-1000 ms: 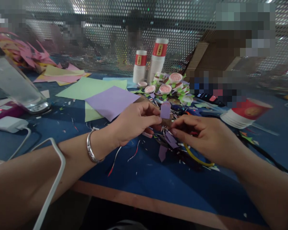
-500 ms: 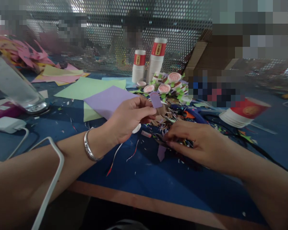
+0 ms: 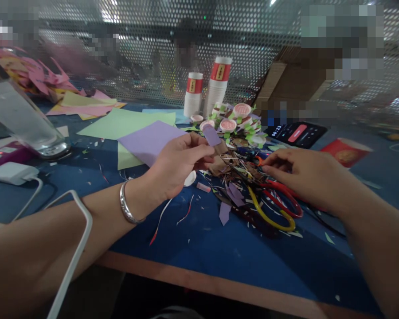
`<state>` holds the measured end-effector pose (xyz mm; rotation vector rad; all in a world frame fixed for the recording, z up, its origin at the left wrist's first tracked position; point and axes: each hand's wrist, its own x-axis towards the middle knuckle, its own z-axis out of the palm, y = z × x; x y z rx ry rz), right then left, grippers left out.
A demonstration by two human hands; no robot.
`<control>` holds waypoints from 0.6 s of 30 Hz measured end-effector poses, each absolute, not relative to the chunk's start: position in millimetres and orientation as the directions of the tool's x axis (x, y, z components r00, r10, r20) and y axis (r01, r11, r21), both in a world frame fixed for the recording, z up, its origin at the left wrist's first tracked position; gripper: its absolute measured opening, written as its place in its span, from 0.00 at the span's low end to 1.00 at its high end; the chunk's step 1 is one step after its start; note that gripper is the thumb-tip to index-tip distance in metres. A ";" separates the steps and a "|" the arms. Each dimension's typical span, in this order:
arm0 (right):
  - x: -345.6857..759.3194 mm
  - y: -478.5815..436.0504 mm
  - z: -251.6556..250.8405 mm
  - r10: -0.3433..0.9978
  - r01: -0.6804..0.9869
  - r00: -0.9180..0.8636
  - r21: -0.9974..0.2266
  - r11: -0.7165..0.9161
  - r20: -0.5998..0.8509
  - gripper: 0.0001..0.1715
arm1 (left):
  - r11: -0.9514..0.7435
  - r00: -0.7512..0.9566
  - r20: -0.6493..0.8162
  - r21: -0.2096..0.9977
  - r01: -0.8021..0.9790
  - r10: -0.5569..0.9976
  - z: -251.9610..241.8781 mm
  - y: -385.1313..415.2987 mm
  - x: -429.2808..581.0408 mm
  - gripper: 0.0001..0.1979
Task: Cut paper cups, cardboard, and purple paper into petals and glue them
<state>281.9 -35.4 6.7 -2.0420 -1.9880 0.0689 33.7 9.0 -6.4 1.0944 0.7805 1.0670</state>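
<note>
A small purple paper piece (image 3: 212, 134) is pinched between the thumb and fingers of my left hand (image 3: 182, 164), above the heap of scraps. My right hand (image 3: 295, 170) is over the right side of the heap, thumb and fingers drawn together beside an orange handle loop (image 3: 259, 160); whether it grips anything is hidden. Below it lie scissors with red handles (image 3: 291, 199) and yellow handles (image 3: 272, 221). More cut purple pieces (image 3: 224, 213) rest on the blue table. A large purple sheet (image 3: 149, 139) lies behind my left hand, on a green sheet (image 3: 109, 124).
Stacked paper cups (image 3: 218, 84) and round decorated lids (image 3: 242, 110) stand at the back. A phone (image 3: 295, 134) and a red cup (image 3: 346, 151) are at the right. On the left are a clear glass (image 3: 29, 119), a white adapter (image 3: 11, 173) and its cable.
My right hand has moved right and a little up, away from the cut purple pieces, uncovering the red and yellow scissor handles. The purple piece in my left hand has tilted slightly.
</note>
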 end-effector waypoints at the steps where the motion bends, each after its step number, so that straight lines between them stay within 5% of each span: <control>1: 283.7 -34.1 5.8 0.981 0.968 0.065 -0.250 -0.017 0.185 0.06 | 0.087 0.315 0.010 0.953 -0.290 0.949 -6.9 9.5 33.6 0.08; 8: 301.9 -21.8 1.0 0.960 0.954 0.171 -0.279 -0.106 0.221 0.09 | 0.093 0.297 0.003 0.946 -0.309 0.955 -7.8 12.3 31.2 0.08; 18: 320.4 -8.6 -5.7 0.950 0.870 0.300 -0.432 -0.237 0.083 0.14 | 0.084 0.300 0.021 0.939 -0.333 0.954 -6.9 12.0 31.1 0.07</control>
